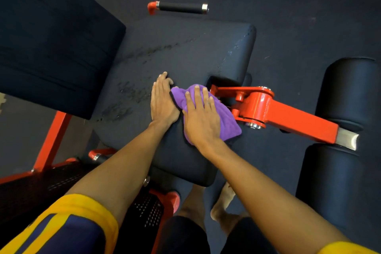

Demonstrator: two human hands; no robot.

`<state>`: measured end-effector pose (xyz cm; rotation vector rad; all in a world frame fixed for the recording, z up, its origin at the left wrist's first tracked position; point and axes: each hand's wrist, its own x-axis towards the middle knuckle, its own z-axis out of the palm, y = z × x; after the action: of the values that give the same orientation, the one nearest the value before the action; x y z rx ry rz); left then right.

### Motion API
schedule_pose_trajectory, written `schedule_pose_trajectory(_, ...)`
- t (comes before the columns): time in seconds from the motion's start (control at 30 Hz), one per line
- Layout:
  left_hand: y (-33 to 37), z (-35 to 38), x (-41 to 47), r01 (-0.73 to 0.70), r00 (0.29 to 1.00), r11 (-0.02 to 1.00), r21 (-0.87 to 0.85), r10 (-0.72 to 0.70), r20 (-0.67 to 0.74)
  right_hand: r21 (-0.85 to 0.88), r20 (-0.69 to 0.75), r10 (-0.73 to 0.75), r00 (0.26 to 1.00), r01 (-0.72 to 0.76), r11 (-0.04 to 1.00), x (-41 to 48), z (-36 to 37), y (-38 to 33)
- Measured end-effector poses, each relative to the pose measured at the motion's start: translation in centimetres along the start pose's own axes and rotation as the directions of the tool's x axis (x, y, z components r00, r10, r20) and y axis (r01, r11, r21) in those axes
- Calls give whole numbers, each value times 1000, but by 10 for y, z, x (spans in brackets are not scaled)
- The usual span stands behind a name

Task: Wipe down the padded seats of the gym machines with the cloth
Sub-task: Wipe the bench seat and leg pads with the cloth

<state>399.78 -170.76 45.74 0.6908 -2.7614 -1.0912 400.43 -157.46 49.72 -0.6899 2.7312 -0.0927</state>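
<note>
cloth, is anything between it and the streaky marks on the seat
Yes, the left hand lies flat on the seat right beside the cloth, between it and the streaky marks. The right hand presses flat on the cloth.

Gym interior, black padded machine seat (185,51), orange steel lever arm (299,117), foam leg rollers (346,93), rubber-grip handle (181,8), dark rubber flooring (309,27)

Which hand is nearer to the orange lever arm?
Right. The right hand presses the purple cloth right beside the orange lever arm; the left hand lies flat on the seat pad, on the cloth's far side.
</note>
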Motion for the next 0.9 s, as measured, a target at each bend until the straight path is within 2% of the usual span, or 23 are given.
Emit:
schedule_pose_trajectory(0.1, 0, -4, 1, 27, 998, 999, -36, -25, 49, 73, 53, 45, 998, -49, 996, 32, -10, 4)
schedule_pose_trajectory(0.2, -13, -8, -6, -23, 998, 1000, 14, 22, 59, 100, 36, 109, 993, -112, 989, 24, -13, -9)
schedule_pose_trajectory(0.27, -25, -12, -17, -34, 999, 999, 30, 33, 29, 47, 28, 14, 999, -16, 999, -4, -9, -23)
schedule_pose_trajectory(0.33, -37, -19, -30, -16, 1000, 998, 53, 15, 26, -32, 63, -157, 986, 159, 987, -28, -7, -24)
schedule_pose_trajectory(0.4, -48, -25, -40, 10, 999, 995, 102, -14, 39, -77, 78, -242, 967, 248, 966, -18, -9, -11)
schedule_pose_trajectory(0.5, -60, -35, -56, 42, 997, 982, 182, -53, 59, -86, 56, -119, 991, 123, 989, 23, -16, -5)
schedule_pose_trajectory(0.57, -66, -42, -67, 75, 995, 977, 201, -88, 54, -93, 98, -79, 992, 88, 992, 27, -23, -19)
schedule_pose_trajectory(0.67, -74, -48, -84, 118, 990, 974, 195, -130, 50, -139, 152, -221, 963, 242, 960, -19, -14, -56)
schedule_pose_trajectory(0.8, -90, -59, -112, 161, 984, 970, 182, -172, 47, -92, 190, -523, 831, 545, 833, -54, -5, -51)
schedule_pose_trajectory(0.83, -95, -61, -120, 151, 986, 970, 192, -163, 45, -92, 140, -552, 822, 566, 819, -43, -6, -41)
schedule_pose_trajectory(0.9, -105, -66, -134, 145, 987, 965, 217, -158, 42, -138, 32, -488, 872, 487, 862, -10, -9, -19)
